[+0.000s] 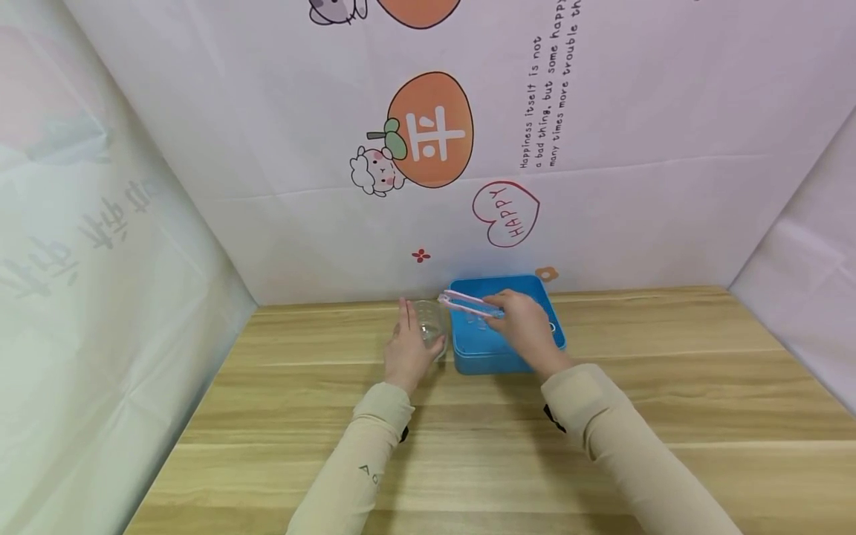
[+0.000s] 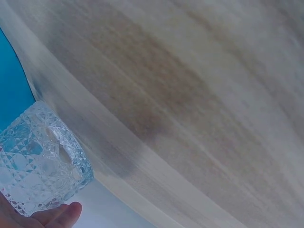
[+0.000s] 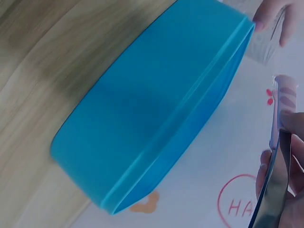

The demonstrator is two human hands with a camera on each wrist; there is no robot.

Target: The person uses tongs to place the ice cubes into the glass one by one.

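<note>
Just below the middle of the head view, I have the left hand [image 1: 406, 351] grasping the cup [image 1: 431, 318], fingers and thumb on opposite sides, probably to steady it. It sits just left of the box [image 1: 491, 362] on the counter [image 1: 301, 386]. Over the box, the right hand [image 1: 528, 331] pinches the tongs [image 1: 464, 307], seemingly to leave their pink end free.

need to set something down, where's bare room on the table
Bare wooden tabletop lies right of the blue box, left of the left hand and between the sleeves. It's crowded at back centre: that hand holds the clear faceted cup beside the box, while the right hand holds tongs over it.
</note>
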